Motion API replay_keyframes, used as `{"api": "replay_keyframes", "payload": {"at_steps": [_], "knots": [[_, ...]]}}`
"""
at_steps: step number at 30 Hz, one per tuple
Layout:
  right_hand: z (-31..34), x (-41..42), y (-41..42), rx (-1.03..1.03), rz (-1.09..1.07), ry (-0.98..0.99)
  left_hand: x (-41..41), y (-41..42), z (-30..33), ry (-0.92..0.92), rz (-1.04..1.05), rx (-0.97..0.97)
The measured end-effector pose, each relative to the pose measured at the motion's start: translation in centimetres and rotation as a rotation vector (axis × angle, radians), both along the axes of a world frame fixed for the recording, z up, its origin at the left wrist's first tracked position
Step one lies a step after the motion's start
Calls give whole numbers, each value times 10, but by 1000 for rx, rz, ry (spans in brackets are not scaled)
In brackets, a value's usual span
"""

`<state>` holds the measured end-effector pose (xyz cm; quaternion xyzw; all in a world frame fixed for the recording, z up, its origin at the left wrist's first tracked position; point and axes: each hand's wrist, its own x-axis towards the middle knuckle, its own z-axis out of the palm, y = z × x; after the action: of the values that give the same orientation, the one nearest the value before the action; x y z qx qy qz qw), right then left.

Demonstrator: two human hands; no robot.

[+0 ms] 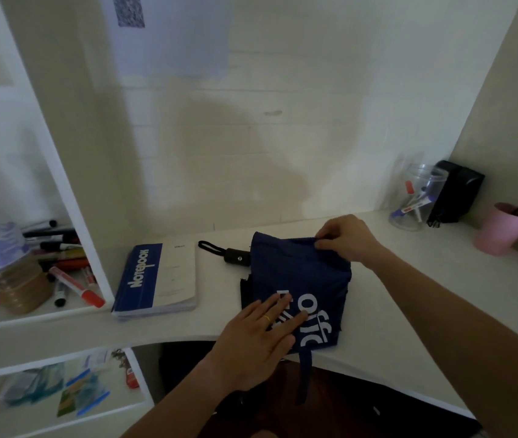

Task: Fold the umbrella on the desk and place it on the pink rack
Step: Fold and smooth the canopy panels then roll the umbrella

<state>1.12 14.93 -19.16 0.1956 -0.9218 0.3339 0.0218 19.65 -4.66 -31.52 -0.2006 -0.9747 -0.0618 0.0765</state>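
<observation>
**Both hands on the canopy, handle pointing away-left**

Left hand (262, 338) is lying flat, fingers straight, pressing the near end of the umbrella (301, 279) onto the desk (409, 298). Right hand (344, 238) is pinching the far edge of the navy fabric between thumb and fingers — we are reading this as a fold being smoothed or pulled taut.

We are noting the umbrella's lie: collapsed, resting near the desk's front edge, its long axis running from the near edge toward the far left, where the black handle (237, 256) and wrist loop (211, 247) are sticking out. The closing strap (305, 374) is dangling over the front edge, nearer the left hand. We are judging that rolling the canopy around that axis comes next, and the strap is within easy reach.

No pink rack is showing in view — only a pink cup (497, 230) of pens at far right.

Writing: white letters on the canopy, partly covered, perhaps "offic"; "NOTEBOOK" on the blue notebook (156, 279) just left of the handle.
</observation>
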Motion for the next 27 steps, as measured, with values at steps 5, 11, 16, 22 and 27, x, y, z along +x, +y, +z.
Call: {"api": "replay_keyframes", "payload": {"at_steps": [5,11,16,22,27], "knots": [[20,36,10,-480,188,-139,-3,-2,-8,59,-5,0],[20,54,33,-443,103,-180,-3,-2,-8,79,-6,6],[8,59,24,-169,-21,-189,-5,-2,-11,113,-4,-14],[13,68,14,-205,-52,-341,-2,1,-3,67,3,-30],[8,80,8,82,3,-272,-1,0,-5,107,2,-11]]}}
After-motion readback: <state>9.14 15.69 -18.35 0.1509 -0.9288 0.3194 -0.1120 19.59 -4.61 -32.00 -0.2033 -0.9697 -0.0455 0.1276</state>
